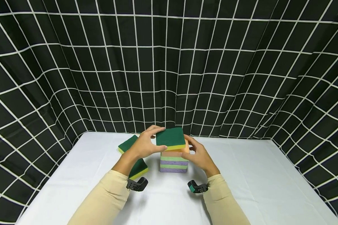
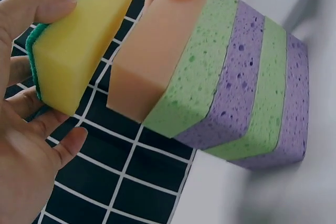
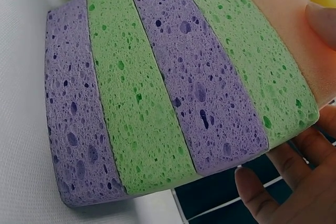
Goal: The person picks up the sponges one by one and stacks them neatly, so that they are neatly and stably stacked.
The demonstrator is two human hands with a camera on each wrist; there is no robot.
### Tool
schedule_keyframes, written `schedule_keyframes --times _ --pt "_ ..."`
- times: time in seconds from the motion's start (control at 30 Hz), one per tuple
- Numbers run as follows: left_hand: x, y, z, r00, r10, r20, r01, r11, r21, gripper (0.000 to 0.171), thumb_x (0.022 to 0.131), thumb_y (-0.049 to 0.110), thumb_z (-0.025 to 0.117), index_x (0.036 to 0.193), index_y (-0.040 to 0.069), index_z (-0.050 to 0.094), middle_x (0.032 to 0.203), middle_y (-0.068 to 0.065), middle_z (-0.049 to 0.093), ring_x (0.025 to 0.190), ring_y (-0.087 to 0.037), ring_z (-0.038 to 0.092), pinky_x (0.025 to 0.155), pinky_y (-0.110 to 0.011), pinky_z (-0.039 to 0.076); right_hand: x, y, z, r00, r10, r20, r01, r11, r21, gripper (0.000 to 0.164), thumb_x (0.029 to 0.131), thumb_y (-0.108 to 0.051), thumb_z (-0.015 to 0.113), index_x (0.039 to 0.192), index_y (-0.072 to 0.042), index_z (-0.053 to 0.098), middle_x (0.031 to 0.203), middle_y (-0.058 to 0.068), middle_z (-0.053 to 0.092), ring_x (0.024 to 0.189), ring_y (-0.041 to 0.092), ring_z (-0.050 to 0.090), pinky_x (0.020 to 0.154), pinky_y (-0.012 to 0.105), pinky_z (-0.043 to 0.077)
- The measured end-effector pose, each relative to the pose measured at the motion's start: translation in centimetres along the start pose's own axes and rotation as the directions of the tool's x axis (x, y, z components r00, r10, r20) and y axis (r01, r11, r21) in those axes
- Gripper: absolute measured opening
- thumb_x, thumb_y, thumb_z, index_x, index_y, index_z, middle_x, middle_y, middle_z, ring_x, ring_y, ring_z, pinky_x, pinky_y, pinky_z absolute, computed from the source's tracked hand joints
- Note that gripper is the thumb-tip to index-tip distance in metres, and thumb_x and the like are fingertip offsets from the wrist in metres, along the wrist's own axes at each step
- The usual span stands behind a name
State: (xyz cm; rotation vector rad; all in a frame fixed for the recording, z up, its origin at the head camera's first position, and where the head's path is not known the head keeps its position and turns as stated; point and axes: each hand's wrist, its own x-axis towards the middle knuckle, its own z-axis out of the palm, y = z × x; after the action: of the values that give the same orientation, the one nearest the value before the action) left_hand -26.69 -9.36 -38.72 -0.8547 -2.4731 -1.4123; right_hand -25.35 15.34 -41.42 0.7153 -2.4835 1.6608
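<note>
My left hand (image 1: 143, 145) grips a scouring sponge (image 1: 170, 137), green side up and yellow foam beneath, by its left side above a stack. In the left wrist view, a gap shows between the yellow foam (image 2: 86, 40) and the orange sponge (image 2: 152, 51) topping the stack. My right hand (image 1: 200, 157) holds that orange sponge, thumb on its near side and fingers round the right and far side. Below it, green sponges (image 3: 139, 93) and purple sponges (image 3: 73, 108) alternate in flush layers, pores visible, with the lowest purple one on the white table.
Two more green-and-yellow scouring sponges lie left of the stack: one farther back (image 1: 127, 144), one nearer (image 1: 138, 168), both partly behind my left arm. A black curtain with a white grid (image 1: 169, 62) rises behind the white table (image 1: 242, 175).
</note>
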Motion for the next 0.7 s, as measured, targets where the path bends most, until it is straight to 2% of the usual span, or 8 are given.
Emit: schedule_keyframes --times 0.1,0.47,0.7 --pt "0.4 0.0 0.3 1.000 0.001 0.017 0.000 1.000 -0.010 0.067 0.075 0.016 0.079 0.136 0.002 0.054 0.130 -0.007 0.050 0.115 -0.024 0.049 0.095 -0.050 0.041 0.1 0.0 0.0 1.000 -0.001 0.005 0.001 1.000 0.010 0.070 0.082 -0.008 0.075 0.144 -0.003 0.043 0.125 0.011 0.056 0.111 0.027 0.049 0.093 0.050 0.041" --pt "1.3 0.1 1.0 0.996 -0.036 0.076 0.036 0.999 0.000 0.067 0.076 0.019 0.078 0.137 0.006 0.053 0.130 -0.003 0.050 0.111 -0.020 0.050 0.096 -0.045 0.042 0.1 0.5 -0.1 0.998 -0.066 0.009 0.066 0.998 0.024 0.065 0.081 -0.007 0.075 0.139 -0.001 0.047 0.119 0.009 0.060 0.109 0.027 0.052 0.091 0.051 0.041" --pt "1.6 0.1 1.3 0.995 -0.026 0.092 0.025 1.000 0.010 0.067 0.076 0.020 0.077 0.137 0.005 0.053 0.128 -0.003 0.050 0.111 -0.020 0.050 0.095 -0.045 0.043 0.0 0.5 -0.3 0.999 -0.049 0.023 0.049 0.999 0.020 0.069 0.082 -0.009 0.076 0.142 -0.001 0.043 0.126 0.010 0.058 0.108 0.026 0.052 0.089 0.047 0.042"
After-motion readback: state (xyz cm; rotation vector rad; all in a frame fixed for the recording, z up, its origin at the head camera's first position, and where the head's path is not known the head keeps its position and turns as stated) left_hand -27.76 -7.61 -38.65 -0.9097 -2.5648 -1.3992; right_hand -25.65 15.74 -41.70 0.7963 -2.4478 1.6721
